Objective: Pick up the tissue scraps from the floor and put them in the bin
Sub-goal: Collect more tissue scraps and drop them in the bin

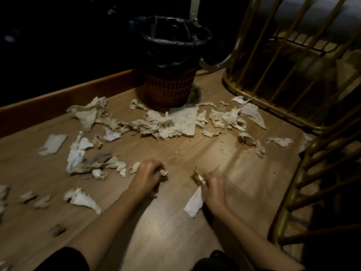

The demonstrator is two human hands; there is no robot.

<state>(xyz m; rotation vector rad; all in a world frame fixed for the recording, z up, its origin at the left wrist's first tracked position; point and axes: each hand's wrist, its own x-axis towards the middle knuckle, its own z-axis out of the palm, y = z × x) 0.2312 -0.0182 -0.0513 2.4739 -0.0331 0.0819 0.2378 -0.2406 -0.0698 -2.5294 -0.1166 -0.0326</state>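
**Both hands loaded, heap lying by the bin**

My left hand (150, 173) is curled round a small wad (163, 172). My right hand (213, 188) pinches a longer strip (195, 204). Both sit low on the floor (195, 153), I judge to gather more per trip. Most tissue scraps (166, 124) lie before the bin (170, 55).

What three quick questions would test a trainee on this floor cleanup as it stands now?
1. True or false: the bin has a black liner.
2. Where is the thickest heap of tissue scraps? A) on the floor right in front of the bin; B) at the far left edge; C) between the forearms.
3. What does each hand grip?
Key: 1 true. 2 A. 3 The left hand and the right hand each grip tissue scraps.
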